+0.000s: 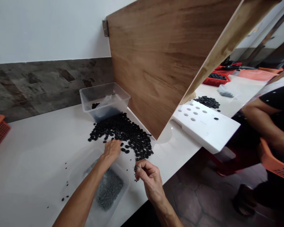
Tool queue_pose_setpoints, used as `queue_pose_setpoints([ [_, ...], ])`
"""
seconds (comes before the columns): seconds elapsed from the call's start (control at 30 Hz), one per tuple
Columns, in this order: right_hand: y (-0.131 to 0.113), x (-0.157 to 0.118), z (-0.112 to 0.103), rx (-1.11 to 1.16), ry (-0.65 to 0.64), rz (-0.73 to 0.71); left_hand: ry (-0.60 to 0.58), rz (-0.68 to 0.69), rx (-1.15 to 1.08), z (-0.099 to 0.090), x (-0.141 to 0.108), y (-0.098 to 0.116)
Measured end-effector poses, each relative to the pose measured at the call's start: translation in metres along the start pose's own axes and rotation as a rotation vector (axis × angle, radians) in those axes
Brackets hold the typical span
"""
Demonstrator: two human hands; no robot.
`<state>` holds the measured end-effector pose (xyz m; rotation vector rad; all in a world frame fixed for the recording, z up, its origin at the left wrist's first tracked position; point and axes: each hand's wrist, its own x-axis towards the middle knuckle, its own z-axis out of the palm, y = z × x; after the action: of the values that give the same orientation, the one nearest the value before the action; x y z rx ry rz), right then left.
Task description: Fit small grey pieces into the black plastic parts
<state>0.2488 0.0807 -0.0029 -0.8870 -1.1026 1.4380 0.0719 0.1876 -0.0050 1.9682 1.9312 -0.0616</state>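
Nearest the surface's [38, 142] front edge, a clear tub [126, 186] of thin grey pieces [109, 192] lies beneath the left forearm. Just right of it, the right hand [151, 176] pinches a small dark piece [135, 169] between thumb and forefinger, near the front edge; which way it points is too small to tell. The left hand [112, 149] reaches to the near side of the pile of black ovals [130, 130], fingertips hidden, so I cannot tell whether it grips any. The pile's long axis slants from the far left toward the front edge. White surface with scattered specks gives room leftward; a wooden panel [161, 56] bounds the right side. Behind the pile, a clear box [104, 102] stands toward the wall [49, 85].
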Motion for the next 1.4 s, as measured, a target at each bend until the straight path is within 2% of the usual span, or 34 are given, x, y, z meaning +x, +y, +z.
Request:
queue_pose_setpoints([
  [0.1, 0.002, 0.002, -0.001, 0.005, 0.004, 0.005, 0.043, -0.057, -0.258, -0.011, -0.002, 0.002],
  [0.2, -0.001, 0.006, 0.001, 0.063, 0.017, 0.019, 0.069, -0.041, -0.601, -0.028, -0.012, 0.005],
  [0.3, -0.011, 0.009, 0.009, 0.155, 0.024, 0.020, 0.108, 0.018, -0.955, -0.045, -0.041, 0.009],
  [0.4, -0.023, 0.010, 0.020, 0.223, -0.001, 0.031, 0.148, 0.062, -1.229, -0.053, -0.083, 0.011],
  [0.5, -0.030, 0.006, 0.032, 0.268, -0.055, 0.060, 0.180, 0.048, -1.453, -0.048, -0.124, 0.007],
  [0.57, -0.030, 0.002, 0.040, 0.285, -0.088, 0.089, 0.196, 0.017, -1.660, -0.037, -0.144, 0.001],
  [0.63, -0.028, -0.002, 0.047, 0.298, -0.115, 0.127, 0.207, -0.007, -1.761, -0.025, -0.159, -0.006],
  [0.77, -0.020, -0.008, 0.061, 0.325, -0.196, 0.210, 0.267, -0.052, -1.660, -0.005, -0.180, -0.014],
  [0.93, -0.011, -0.010, 0.074, 0.335, -0.259, 0.275, 0.524, -0.144, -1.465, 0.005, -0.195, -0.011],
  [1.0, -0.007, -0.010, 0.077, 0.315, -0.270, 0.288, 0.562, -0.158, -1.404, 0.010, -0.195, -0.014],
  [1.23, 0.001, -0.010, 0.081, 0.253, -0.278, 0.280, 0.657, 0.105, -1.054, 0.021, -0.184, -0.040],
  [1.3, 0.002, -0.010, 0.082, 0.243, -0.294, 0.289, 0.685, 0.056, -1.059, 0.022, -0.182, -0.040],
  [1.4, 0.002, -0.010, 0.084, 0.248, -0.304, 0.297, 0.639, -0.132, -1.240, 0.025, -0.184, -0.031],
])
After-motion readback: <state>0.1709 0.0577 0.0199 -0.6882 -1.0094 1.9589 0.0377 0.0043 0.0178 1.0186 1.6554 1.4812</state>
